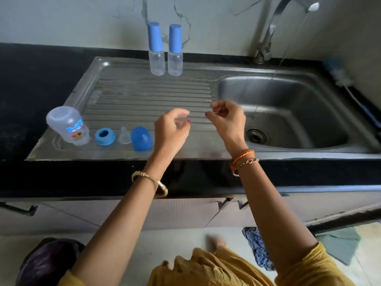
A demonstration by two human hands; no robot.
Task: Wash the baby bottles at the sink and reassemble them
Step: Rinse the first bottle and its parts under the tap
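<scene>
Two assembled baby bottles with blue caps, one (156, 49) beside the other (175, 50), stand upright at the back of the steel drainboard (148, 93). At the front left lie a wide clear bottle body (69, 125) turned mouth down, a blue screw ring (105, 137), a clear teat (124, 136) and a blue dome cap (141, 139). My left hand (172, 130) and my right hand (226, 118) hover above the drainboard's front, fingers loosely curled, holding nothing.
The sink basin (288, 112) lies to the right, with its drain (257, 136). A thin stream of water falls from the tap (276, 21). A bottle brush (340, 75) rests at the far right edge. Black countertop (41, 79) surrounds the sink.
</scene>
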